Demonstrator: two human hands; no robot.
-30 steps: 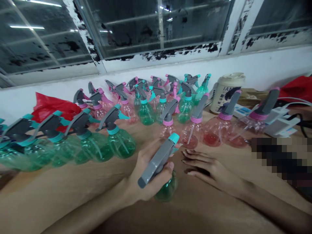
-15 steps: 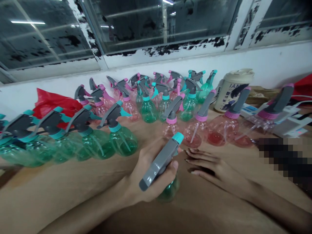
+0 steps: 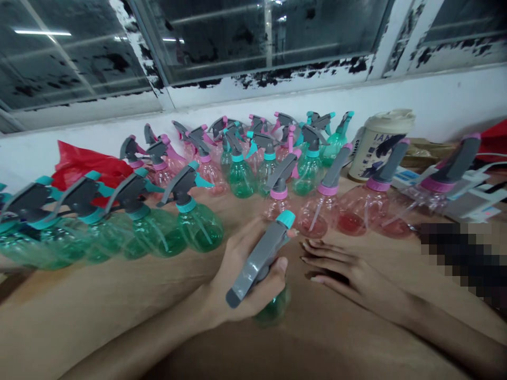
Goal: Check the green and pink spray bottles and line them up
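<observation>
Worktop (image 3: 99, 298) across lower frame. On it: green bottles (image 3: 201, 227), left; pink bottles (image 3: 312, 219), right of centre. At centre, left hand (image 3: 225, 287), fingers wrapped round upright spray bottle (image 3: 253, 266), teal nozzle up-right. Just right, right hand (image 3: 348, 272), fingers open, spread low. Upper right: cup (image 3: 378, 150).

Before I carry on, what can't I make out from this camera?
All head view:
- Held spray bottle's neck and liquid level: covered by the left hand and the sprayer head.
- Right hand's palm: faces down.
- Back-row bottles' bodies: mostly behind nearer bottles.
- Leftmost bottle: cut by the left edge.
- Right side: pixelated patch masks something.
</observation>
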